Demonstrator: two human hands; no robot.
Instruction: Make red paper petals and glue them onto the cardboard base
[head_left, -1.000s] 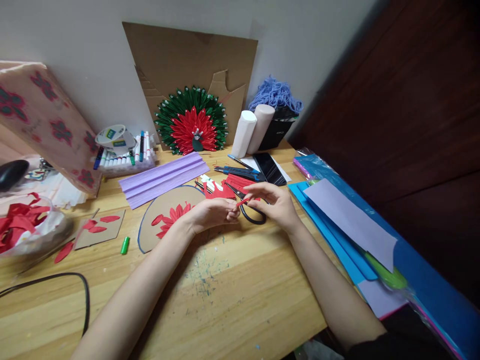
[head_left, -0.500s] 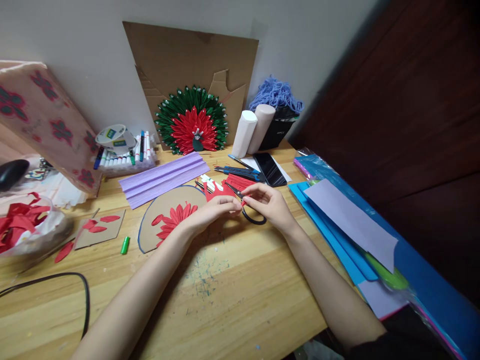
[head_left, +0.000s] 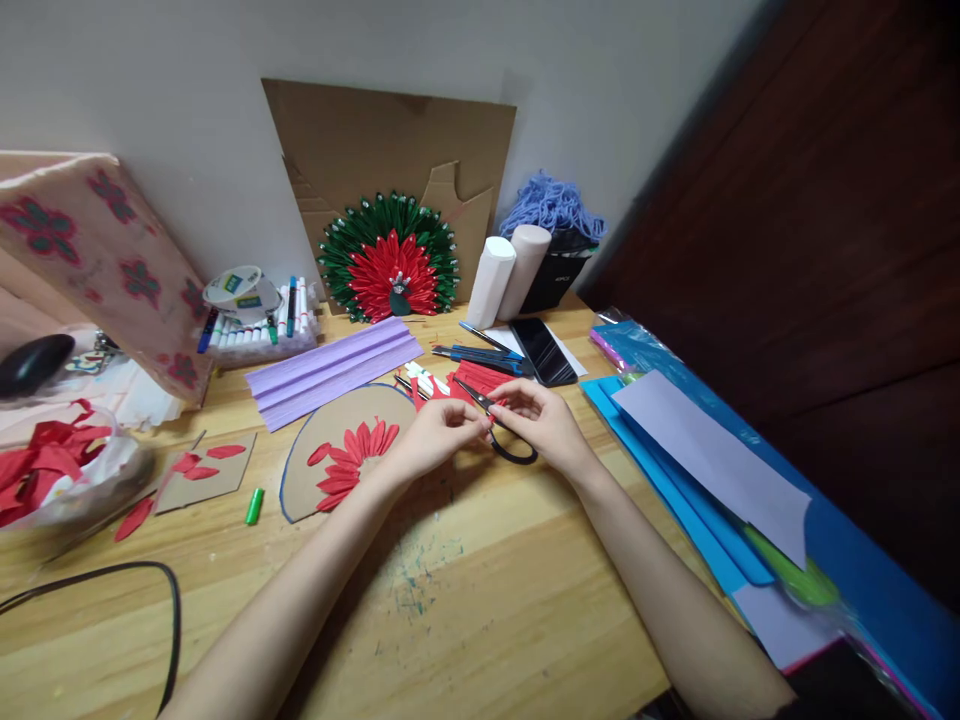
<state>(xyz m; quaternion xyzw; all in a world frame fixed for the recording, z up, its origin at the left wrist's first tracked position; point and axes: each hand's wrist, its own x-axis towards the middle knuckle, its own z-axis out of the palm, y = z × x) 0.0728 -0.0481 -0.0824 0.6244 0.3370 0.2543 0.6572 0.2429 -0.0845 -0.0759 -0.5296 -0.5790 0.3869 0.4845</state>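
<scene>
My left hand (head_left: 439,435) and my right hand (head_left: 541,425) meet over the wooden table (head_left: 465,590), fingertips pinched together on a small red paper piece (head_left: 490,409). Black-handled scissors (head_left: 501,432) lie on the table right under my right hand. A half-round cardboard piece (head_left: 341,448) with red petals (head_left: 352,455) stuck on it lies just left of my left hand. Cut red paper (head_left: 469,380) lies behind the hands.
A red and green peacock fan (head_left: 388,258) leans on cardboard at the wall. Purple folded paper (head_left: 334,365), markers (head_left: 255,315), white rolls (head_left: 510,268), a phone (head_left: 544,350), blue and lilac sheets (head_left: 697,450), a green cap (head_left: 254,505), a bowl of red scraps (head_left: 60,470) and a black cable (head_left: 120,590) surround the hands.
My two hands have come closer together, and the red piece is pinched more tightly between both fingertips. The camera has tilted slightly, shifting the scene down.
</scene>
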